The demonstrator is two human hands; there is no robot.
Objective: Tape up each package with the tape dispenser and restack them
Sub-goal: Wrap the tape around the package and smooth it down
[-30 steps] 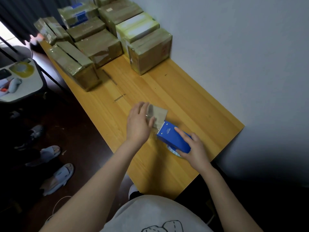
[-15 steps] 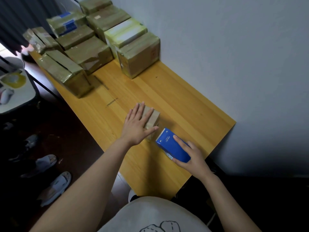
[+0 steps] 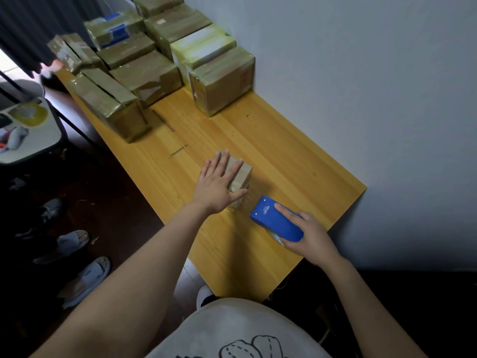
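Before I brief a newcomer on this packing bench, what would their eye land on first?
The blue tape dispenser, gripped by the right hand at the wooden table's near end. Just left of it, the left hand presses flat on a small package. Many taped packages crowd the table's far end by the wall.

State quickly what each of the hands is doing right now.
Left hand: open, pressing flat on the small package.
Right hand: closed around the blue tape dispenser.
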